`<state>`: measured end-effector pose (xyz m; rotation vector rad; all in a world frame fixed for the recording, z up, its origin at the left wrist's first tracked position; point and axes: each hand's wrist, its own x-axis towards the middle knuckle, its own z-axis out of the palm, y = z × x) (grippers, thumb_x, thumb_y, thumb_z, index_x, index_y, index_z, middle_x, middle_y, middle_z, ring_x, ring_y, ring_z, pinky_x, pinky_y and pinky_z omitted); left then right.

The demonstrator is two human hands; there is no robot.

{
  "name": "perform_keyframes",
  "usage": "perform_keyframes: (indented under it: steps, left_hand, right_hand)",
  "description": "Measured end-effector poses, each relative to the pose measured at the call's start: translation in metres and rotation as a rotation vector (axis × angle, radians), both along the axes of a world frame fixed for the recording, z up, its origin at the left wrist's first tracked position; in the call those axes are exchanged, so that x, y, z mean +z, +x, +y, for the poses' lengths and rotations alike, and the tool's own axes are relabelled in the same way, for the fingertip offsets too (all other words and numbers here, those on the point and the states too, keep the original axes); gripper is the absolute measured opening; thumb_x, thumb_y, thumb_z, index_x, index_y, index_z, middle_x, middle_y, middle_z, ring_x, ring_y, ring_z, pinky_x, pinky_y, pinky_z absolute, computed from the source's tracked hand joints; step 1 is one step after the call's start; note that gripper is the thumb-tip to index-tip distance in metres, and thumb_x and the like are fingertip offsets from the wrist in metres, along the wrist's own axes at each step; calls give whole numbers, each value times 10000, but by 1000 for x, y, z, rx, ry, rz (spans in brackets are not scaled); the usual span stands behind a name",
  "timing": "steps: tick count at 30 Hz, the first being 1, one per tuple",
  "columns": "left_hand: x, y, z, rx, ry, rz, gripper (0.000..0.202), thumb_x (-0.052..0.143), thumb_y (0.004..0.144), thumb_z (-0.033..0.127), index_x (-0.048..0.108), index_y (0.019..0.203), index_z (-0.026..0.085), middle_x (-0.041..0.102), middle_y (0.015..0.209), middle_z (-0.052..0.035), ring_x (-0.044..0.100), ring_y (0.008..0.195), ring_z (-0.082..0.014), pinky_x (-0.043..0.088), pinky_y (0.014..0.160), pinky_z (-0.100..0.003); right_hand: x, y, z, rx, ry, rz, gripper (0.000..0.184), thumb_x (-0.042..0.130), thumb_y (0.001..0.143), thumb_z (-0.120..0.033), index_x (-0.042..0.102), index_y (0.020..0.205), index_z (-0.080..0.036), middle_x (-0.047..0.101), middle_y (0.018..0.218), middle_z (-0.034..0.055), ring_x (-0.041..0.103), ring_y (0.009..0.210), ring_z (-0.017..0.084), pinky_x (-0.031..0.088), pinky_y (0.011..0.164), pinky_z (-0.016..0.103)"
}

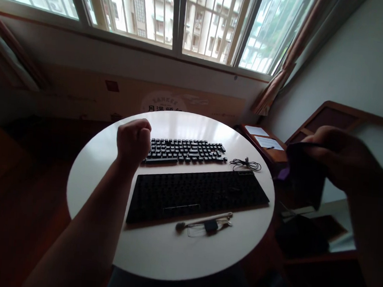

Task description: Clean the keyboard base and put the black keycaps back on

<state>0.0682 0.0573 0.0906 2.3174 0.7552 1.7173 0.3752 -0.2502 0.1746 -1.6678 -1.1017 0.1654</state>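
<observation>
My left hand [133, 141] is closed in a fist at the left end of the loose keycaps [191, 150]; nothing shows between its fingers. Those dark keycaps sit in rows on the white round table. Out past the table's right edge, my right hand [334, 155] grips a dark cloth [306, 174] that hangs down, slightly blurred. A black keyboard base [197, 195] without its keycaps lies across the middle of the table. In front of it are a small brush [202, 220] and a wire tool with a black grip [210, 226].
A coiled black cable [246, 164] lies behind the base's right end. The round table [156, 258] stands below a barred window. To the right are a wooden surface with papers [267, 143] and a pen, and a dark bag-like shape [300, 236].
</observation>
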Motion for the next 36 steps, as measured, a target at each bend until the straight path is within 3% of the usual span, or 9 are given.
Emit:
perform_keyframes:
  steps: [5,9,12,15,20,24,29,36]
  left_hand:
    - [0,18,-14,-146,-27,256,147,421,694,203,424,548,221,435,529,-1,407,519,-160,309,558,-311]
    - [-4,28,-16,-212,-94,461,167,410,677,223,369,515,225,402,489,4,364,490,-157,278,535,-310]
    - [-7,31,-12,-218,-134,580,195,415,681,228,339,502,226,397,464,5,351,463,-158,251,504,-310]
    - [-11,32,-6,-244,-157,665,224,430,693,219,346,485,228,428,448,2,373,443,-162,242,475,-306]
    - [-15,32,-1,-316,-192,704,279,476,694,180,337,456,225,442,422,12,386,397,-156,246,455,-304]
    - [-17,32,-1,-337,-225,771,285,483,712,191,374,450,225,478,431,7,426,390,-163,252,449,-301]
    - [-18,34,-8,-373,-268,877,220,497,721,220,482,502,229,541,493,6,491,457,-171,285,478,-284]
    - [-15,34,-14,-448,-260,861,226,477,715,223,466,490,223,488,463,11,449,449,-156,277,487,-293]
  right_hand:
    - [-29,4,-3,353,-515,-105,235,724,818,-408,580,792,-223,650,764,48,605,654,180,480,578,319]
    - [-52,-3,10,474,-702,-396,144,647,862,-321,584,787,-215,625,715,8,576,663,157,453,608,283]
    - [-63,-6,19,531,-734,-436,55,612,862,-272,622,854,-218,668,794,14,613,722,168,476,665,289]
    - [-68,-7,25,564,-731,-407,121,607,849,-235,689,937,-224,711,892,30,654,809,188,502,753,302]
    - [-66,-7,30,565,-727,-478,119,626,842,-205,733,881,-240,725,847,10,657,777,180,492,740,283]
    - [-68,-13,37,565,-638,-525,123,623,856,-181,727,904,-227,711,876,14,646,806,172,480,772,283]
    - [-85,-37,62,616,-547,-528,106,657,830,-163,729,877,-223,679,908,20,632,833,172,469,776,279]
    - [-110,-55,101,643,-606,-450,160,660,738,-107,708,849,-211,685,814,-14,605,731,155,416,670,250]
